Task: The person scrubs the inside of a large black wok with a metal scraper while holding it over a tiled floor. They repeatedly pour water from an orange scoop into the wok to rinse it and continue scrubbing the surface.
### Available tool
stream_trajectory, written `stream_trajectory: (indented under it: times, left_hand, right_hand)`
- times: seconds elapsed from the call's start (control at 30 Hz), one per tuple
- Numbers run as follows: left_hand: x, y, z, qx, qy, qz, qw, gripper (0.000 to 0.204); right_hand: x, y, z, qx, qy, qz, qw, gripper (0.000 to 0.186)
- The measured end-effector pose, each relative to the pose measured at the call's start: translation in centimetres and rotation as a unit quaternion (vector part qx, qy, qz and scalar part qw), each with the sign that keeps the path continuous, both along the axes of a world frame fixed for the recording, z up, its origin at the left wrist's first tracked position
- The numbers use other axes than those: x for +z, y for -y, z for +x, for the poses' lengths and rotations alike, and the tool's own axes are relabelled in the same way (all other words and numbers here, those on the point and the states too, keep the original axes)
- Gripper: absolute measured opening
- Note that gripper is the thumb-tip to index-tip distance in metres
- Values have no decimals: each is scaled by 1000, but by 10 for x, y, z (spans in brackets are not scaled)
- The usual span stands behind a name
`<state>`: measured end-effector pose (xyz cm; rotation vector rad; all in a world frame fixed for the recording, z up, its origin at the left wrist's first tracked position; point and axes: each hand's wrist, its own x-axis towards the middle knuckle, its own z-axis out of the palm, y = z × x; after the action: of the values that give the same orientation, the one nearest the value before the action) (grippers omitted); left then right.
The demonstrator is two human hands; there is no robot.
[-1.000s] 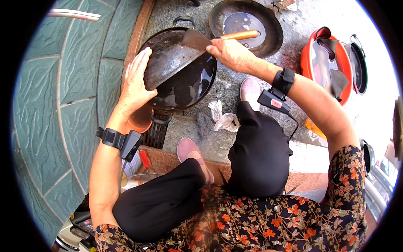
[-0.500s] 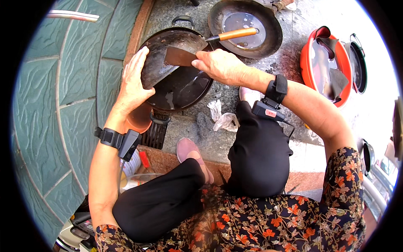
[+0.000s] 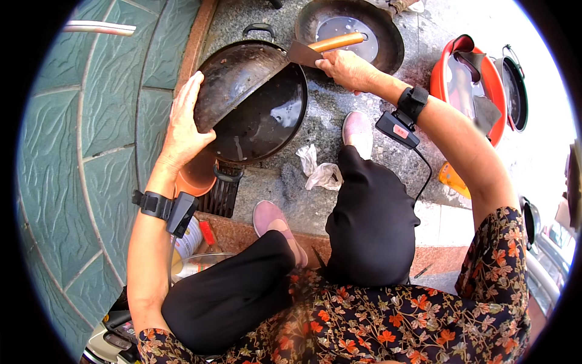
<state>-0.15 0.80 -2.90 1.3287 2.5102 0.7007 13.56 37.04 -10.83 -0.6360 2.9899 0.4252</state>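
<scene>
My left hand (image 3: 185, 124) grips the left rim of a dark, worn wok (image 3: 233, 82) with a wooden handle (image 3: 336, 42), thumb on the near side. This wok is tilted inside a larger black pan (image 3: 264, 133) with two loop handles, which holds dark, wet liquid. My right hand (image 3: 348, 68) pinches a flat, brown rectangular scraper (image 3: 304, 54), close to the wok's right edge where its handle begins. Part of the handle is covered by the scraper.
Beyond stands another wok (image 3: 388, 51) with cloudy water. A red basin (image 3: 499, 130) with water and dark pieces sits at right, a dark pot (image 3: 519, 100) beside it. Crumpled white plastic (image 3: 324, 175) lies near my feet. An orange-brown pot (image 3: 197, 173) and drain grate (image 3: 219, 199) are near left.
My right hand has moved right and away from me with the scraper, from over the wok's inside to its handle end. My left hand stays on the rim; the wok has shifted slightly.
</scene>
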Motion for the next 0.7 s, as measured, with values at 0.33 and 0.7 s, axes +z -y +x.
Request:
stream_trajectory:
  times: [0.33,0.7]
  left_hand:
    - [1,-1,-1,1,-4,1,1000,104]
    - [3,-9,2,-6,0,-20,1000,106]
  right_hand:
    - [22,14,2,-17,38,-162,986,26]
    - [93,79,14,-158,143,-289,933,18]
